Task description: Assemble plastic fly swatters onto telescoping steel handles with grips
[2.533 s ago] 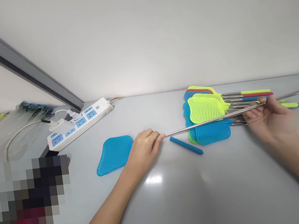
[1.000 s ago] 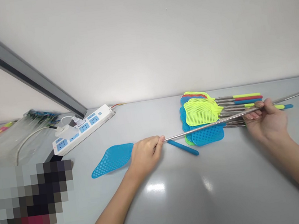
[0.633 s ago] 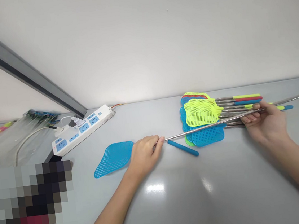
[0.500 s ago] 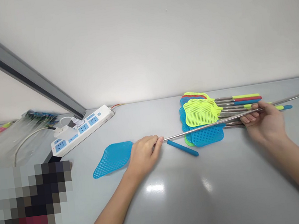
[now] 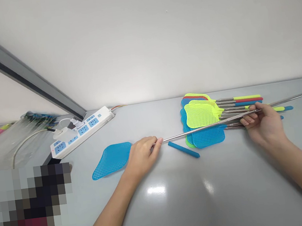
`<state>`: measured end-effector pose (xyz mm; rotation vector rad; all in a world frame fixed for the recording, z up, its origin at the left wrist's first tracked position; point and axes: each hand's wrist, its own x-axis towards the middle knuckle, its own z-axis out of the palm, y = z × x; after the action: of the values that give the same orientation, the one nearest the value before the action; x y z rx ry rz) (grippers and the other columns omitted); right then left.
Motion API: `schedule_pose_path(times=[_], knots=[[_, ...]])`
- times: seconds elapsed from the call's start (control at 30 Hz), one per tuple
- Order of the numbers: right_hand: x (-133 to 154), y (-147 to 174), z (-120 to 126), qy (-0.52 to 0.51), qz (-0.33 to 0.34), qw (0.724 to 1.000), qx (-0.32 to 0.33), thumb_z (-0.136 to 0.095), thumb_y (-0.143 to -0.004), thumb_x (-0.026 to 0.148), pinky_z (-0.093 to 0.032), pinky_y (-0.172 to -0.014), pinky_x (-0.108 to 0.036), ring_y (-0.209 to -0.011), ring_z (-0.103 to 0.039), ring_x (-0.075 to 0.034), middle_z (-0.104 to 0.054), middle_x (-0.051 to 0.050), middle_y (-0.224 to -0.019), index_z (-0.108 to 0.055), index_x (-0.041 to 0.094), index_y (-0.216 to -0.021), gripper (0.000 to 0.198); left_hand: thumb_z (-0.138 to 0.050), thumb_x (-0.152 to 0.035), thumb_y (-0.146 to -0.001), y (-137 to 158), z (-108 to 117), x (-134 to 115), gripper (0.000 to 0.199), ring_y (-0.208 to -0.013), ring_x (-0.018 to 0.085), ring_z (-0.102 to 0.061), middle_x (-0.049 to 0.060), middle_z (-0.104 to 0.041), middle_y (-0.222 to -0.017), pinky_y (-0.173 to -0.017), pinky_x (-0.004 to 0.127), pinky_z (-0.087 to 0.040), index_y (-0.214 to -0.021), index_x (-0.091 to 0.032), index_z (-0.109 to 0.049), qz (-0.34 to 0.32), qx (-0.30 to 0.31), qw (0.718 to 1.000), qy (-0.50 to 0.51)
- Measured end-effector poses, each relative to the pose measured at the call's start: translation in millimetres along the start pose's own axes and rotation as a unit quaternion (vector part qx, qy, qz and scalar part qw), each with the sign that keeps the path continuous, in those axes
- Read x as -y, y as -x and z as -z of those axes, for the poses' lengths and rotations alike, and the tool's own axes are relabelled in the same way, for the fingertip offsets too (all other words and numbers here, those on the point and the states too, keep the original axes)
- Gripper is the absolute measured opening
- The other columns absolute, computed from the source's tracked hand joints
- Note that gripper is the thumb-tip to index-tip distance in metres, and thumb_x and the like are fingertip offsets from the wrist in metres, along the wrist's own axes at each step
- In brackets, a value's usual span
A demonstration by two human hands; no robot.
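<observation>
My left hand (image 5: 144, 156) is closed around the near end of a long metal rod, right beside a blue mesh fly swatter head (image 5: 112, 160) that sticks out to the left. The rod (image 5: 189, 133) runs up to the right as the shaft of this fly swatter. Farther along it, my right hand (image 5: 265, 123) grips the rod between thumb and fingers, palm turned up; the bare tip extends past that hand. A loose blue handle sleeve (image 5: 183, 149) lies on the table between my hands, below the rod.
Behind the rod lies a pile of fly swatters (image 5: 203, 113) in yellow, blue, red and green, handles to the right. A white power strip (image 5: 83, 131) with plugs sits at the back left, near plastic-wrapped items (image 5: 32, 131) and a grey metal post (image 5: 31, 76).
My right hand has shifted slightly left, and the rod's far tip has come a little left with it. My left hand keeps its grip almost in place.
</observation>
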<state>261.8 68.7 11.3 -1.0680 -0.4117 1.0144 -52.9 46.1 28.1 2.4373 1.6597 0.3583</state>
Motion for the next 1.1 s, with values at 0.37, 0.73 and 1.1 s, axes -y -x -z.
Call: schedule_pose_path(times=[0.37, 0.73, 1.1], knots=[[8, -10, 6, -0.026, 0.007, 1.0, 0.015, -0.037, -0.073, 0.027, -0.028, -0.035, -0.019, -0.036, -0.028, -0.007, -0.028, 0.005, -0.038, -0.046, 0.016, -0.05, 0.027, -0.024, -0.037, -0.086, 2, 2, -3, 0.037, -0.055, 0.012, -0.047, -0.001, -0.052, -0.06, -0.048, 0.023, -0.023, -0.059, -0.019, -0.042, -0.002, 0.016, 1.0, 0.001], [-2, -10, 5, 0.01, 0.061, 0.997, -0.053, -0.035, -0.067, 0.014, -0.027, -0.033, -0.02, -0.033, -0.027, -0.008, -0.027, 0.006, -0.037, -0.032, 0.018, -0.046, 0.021, -0.022, -0.037, -0.087, 4, -2, -6, 0.04, -0.052, 0.01, -0.047, -0.002, -0.053, -0.058, -0.048, 0.023, -0.022, -0.059, -0.019, -0.042, 0.006, 0.036, 0.999, -0.011], [-7, 0, -1, 0.004, 0.084, 0.996, -0.036, -0.032, -0.064, 0.012, -0.023, -0.033, -0.021, -0.033, -0.025, -0.009, -0.027, 0.006, -0.038, -0.03, 0.019, -0.05, 0.015, -0.023, -0.038, -0.086, 4, -7, 2, 0.04, -0.047, 0.009, -0.041, -0.003, -0.047, -0.05, -0.047, 0.023, -0.016, -0.055, -0.017, -0.036, 0.03, 0.015, 0.999, -0.014]])
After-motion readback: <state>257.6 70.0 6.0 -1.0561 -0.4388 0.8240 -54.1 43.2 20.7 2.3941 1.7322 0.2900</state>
